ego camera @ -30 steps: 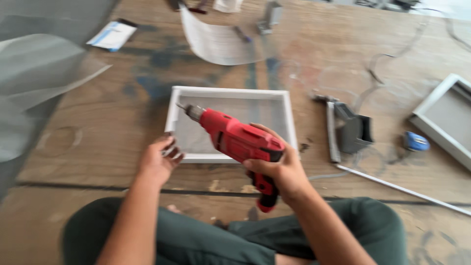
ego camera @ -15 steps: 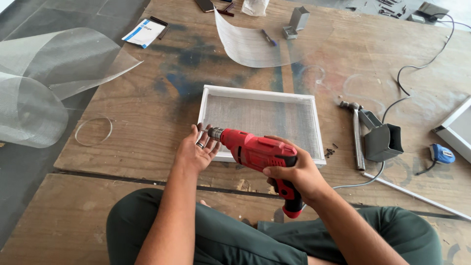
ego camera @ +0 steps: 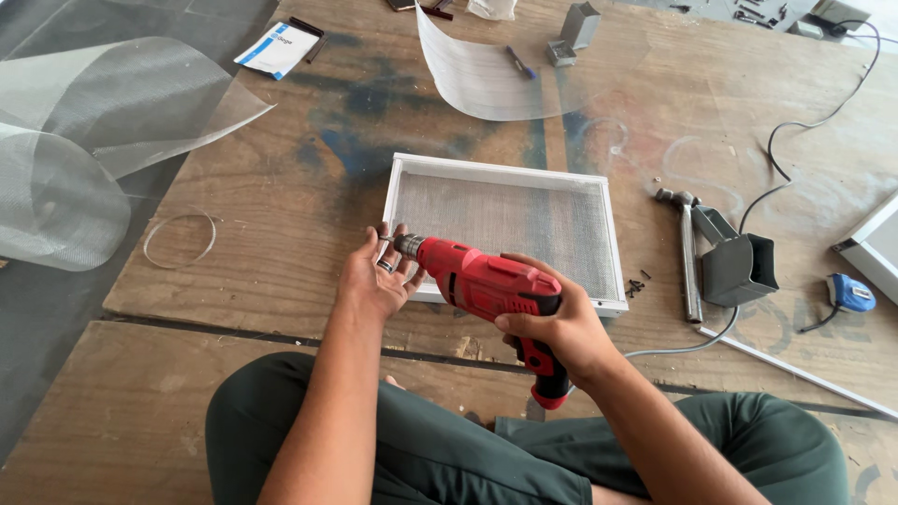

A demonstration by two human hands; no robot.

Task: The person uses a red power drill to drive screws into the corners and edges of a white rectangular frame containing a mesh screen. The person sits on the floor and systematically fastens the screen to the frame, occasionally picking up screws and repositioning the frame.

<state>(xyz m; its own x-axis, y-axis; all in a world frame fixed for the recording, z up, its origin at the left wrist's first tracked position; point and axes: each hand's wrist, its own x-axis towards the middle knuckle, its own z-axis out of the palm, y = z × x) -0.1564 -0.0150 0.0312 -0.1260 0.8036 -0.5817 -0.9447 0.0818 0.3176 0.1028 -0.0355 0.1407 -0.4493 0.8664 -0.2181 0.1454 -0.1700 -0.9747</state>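
Right hand (ego camera: 552,327) clamps the red drill (ego camera: 486,281); left fingers (ego camera: 385,257) pinch its chuck, just off the mesh frame (ego camera: 505,220); keep the bit square, I'd say.

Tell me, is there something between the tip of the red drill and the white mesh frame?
Only the left hand. Its fingers are around the chuck of the red drill, which the right hand holds by the grip, at the near left corner of the white mesh frame. The fingers hide the tip, so contact cannot be told.
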